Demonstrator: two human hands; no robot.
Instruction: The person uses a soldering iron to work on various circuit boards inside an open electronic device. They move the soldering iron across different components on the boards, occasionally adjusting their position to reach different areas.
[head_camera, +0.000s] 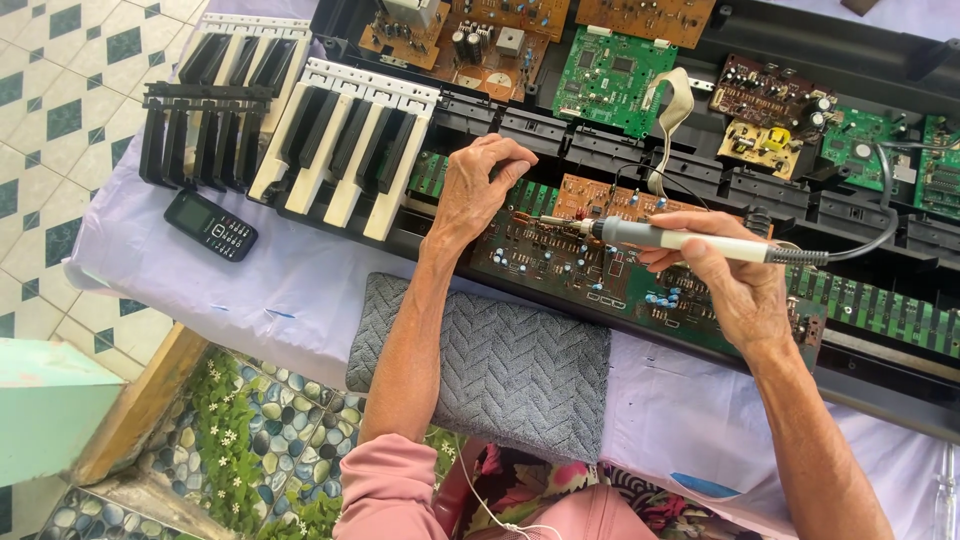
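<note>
Lavender-draped surface (300, 290), opened keyboard along its far edge: right hand (735, 285), fingers closed around soldering iron (680, 240) (long axis crosswise, tip pointing left), over dark circuit board (560, 265); left hand (480, 190), nearer the tip, fingers curled, pressing the board just beside it.

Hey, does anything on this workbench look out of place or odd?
The keyboard lies opened, circuit boards bare. Two key sections lie detached at its left end, tilted and overlapping. A mobile phone sits beside them. The right hand holds a soldering iron; the left hand rests on the board.
</note>
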